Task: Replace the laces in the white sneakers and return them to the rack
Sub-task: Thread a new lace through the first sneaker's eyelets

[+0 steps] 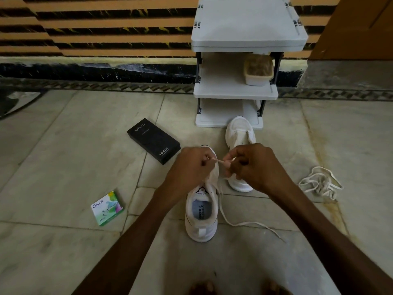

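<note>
A white sneaker stands on the floor in front of me, heel toward me. My left hand grips its upper near the eyelets. My right hand pinches the white lace, stretched short between both hands; the lace's free end trails over the floor to the right. Behind my right hand lies the second white sneaker, partly hidden, with no lace visible. A loose pile of white laces lies on the floor at the right. The white shoe rack stands against the wall ahead.
A black phone box lies left of the sneakers and a small green Odonil box nearer left. A shoe brush in a tray sits on the rack's middle shelf. My toes show at the bottom edge.
</note>
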A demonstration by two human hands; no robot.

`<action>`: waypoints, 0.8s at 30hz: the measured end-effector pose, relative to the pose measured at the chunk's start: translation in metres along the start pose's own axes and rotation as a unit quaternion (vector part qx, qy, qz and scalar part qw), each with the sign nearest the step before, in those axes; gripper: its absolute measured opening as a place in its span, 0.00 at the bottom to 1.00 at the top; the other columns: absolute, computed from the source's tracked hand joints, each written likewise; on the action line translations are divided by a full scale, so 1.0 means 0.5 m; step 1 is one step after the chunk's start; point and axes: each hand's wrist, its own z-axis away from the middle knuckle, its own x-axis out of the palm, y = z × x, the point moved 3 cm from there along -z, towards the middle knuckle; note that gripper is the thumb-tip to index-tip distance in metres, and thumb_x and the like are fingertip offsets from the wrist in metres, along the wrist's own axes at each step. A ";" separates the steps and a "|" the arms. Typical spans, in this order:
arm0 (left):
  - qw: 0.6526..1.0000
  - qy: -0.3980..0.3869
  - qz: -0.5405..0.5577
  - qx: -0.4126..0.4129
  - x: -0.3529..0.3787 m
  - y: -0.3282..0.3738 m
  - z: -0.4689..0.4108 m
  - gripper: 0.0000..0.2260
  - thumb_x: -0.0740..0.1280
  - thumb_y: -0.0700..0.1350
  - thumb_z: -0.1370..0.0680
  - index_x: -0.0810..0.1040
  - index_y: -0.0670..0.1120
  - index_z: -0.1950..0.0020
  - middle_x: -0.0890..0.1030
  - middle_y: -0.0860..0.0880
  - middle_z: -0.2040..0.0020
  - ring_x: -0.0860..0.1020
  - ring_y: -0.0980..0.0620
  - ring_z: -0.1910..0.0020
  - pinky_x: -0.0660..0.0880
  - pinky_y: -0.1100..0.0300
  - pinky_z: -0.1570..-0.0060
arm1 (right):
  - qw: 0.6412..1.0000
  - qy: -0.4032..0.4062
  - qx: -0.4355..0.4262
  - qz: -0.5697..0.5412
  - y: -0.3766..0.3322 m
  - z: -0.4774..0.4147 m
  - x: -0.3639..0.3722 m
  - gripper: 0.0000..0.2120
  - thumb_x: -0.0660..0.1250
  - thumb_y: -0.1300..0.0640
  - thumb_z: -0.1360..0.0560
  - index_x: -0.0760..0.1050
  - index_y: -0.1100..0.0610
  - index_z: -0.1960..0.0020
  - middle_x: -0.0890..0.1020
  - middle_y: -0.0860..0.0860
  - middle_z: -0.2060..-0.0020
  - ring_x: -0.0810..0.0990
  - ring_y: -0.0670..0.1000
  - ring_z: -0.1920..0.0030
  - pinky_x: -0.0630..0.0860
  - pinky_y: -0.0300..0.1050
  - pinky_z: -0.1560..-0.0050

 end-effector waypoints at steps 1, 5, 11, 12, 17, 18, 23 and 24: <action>1.000 0.028 0.005 0.001 -0.017 0.006 -0.004 0.03 0.68 0.43 0.23 0.82 0.48 0.53 0.78 0.55 0.65 0.76 0.61 0.67 0.73 0.70 0.65 | 0.999 0.004 0.003 0.032 0.011 0.002 0.003 0.03 0.71 0.57 0.25 0.82 0.53 0.58 0.83 0.44 0.70 0.79 0.37 0.71 0.76 0.33 0.62; 0.994 0.103 0.030 0.000 -0.061 0.012 -0.013 0.05 0.68 0.41 0.25 0.83 0.49 0.57 0.77 0.57 0.70 0.75 0.62 0.71 0.69 0.73 0.69 | 0.989 -0.035 0.008 0.143 0.067 0.005 0.039 0.07 0.70 0.56 0.26 0.83 0.52 0.63 0.84 0.49 0.69 0.82 0.48 0.68 0.81 0.46 0.60; 0.992 0.111 0.045 -0.023 -0.052 0.004 -0.006 0.04 0.68 0.42 0.25 0.80 0.49 0.58 0.78 0.57 0.69 0.76 0.63 0.70 0.69 0.75 0.68 | 0.935 -0.157 -0.012 0.319 0.128 0.004 0.121 0.09 0.66 0.57 0.24 0.82 0.60 0.50 0.84 0.56 0.54 0.83 0.54 0.54 0.79 0.46 0.51; 0.992 0.113 0.053 -0.025 -0.052 0.004 -0.006 0.04 0.68 0.42 0.24 0.80 0.50 0.58 0.78 0.57 0.68 0.77 0.62 0.69 0.69 0.75 0.67 | 0.926 -0.167 -0.009 0.340 0.134 0.006 0.127 0.10 0.66 0.55 0.23 0.80 0.60 0.47 0.83 0.56 0.52 0.82 0.55 0.52 0.79 0.44 0.50; 0.990 0.101 0.090 -0.040 -0.048 -0.001 -0.007 0.04 0.67 0.41 0.24 0.80 0.49 0.55 0.81 0.52 0.64 0.81 0.56 0.65 0.79 0.63 0.63 | 0.949 -0.189 0.020 0.253 0.137 -0.004 0.121 0.08 0.68 0.60 0.25 0.81 0.63 0.50 0.84 0.58 0.56 0.84 0.54 0.56 0.80 0.44 0.52; 0.990 0.094 0.100 -0.040 -0.045 -0.004 -0.007 0.04 0.67 0.41 0.23 0.80 0.49 0.52 0.81 0.51 0.63 0.81 0.55 0.64 0.80 0.60 0.62 | 0.973 -0.167 0.030 0.157 0.129 -0.008 0.112 0.06 0.68 0.62 0.25 0.82 0.65 0.53 0.85 0.58 0.59 0.84 0.55 0.59 0.82 0.47 0.54; 0.987 0.000 0.138 -0.083 -0.017 -0.026 0.006 0.10 0.62 0.44 0.19 0.74 0.52 0.38 0.83 0.53 0.54 0.82 0.58 0.59 0.81 0.58 0.56 | 0.951 -0.031 0.112 -0.288 0.082 -0.014 0.069 0.07 0.64 0.66 0.21 0.80 0.67 0.53 0.84 0.59 0.66 0.83 0.50 0.67 0.80 0.38 0.66; 0.979 -0.032 0.171 -0.103 -0.005 -0.031 0.012 0.09 0.61 0.46 0.18 0.74 0.53 0.39 0.83 0.52 0.54 0.82 0.58 0.58 0.81 0.56 0.54 | 0.946 -0.020 0.106 -0.307 0.075 -0.018 0.065 0.06 0.64 0.66 0.22 0.79 0.68 0.52 0.83 0.60 0.65 0.82 0.49 0.69 0.79 0.37 0.66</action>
